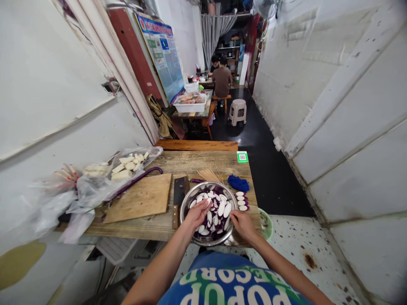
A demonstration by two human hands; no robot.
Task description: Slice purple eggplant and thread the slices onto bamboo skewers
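Wooden table [181,161]: most eggplant slices [221,207] are contained in the bowl [208,242] beneath the left hand [197,215], where one is pinched; only a short row [242,203] is laid beyond the right hand [244,225], pressed closed, any held object being indiscernible.

Item: one left forearm [162,260] and one right forearm [282,264], both bare, slanting inward from below; left grip [197,214] with palm partly upturned, fingers and thumb drawn together; right grip [243,224] apart from it, back uppermost, fingers curled in.
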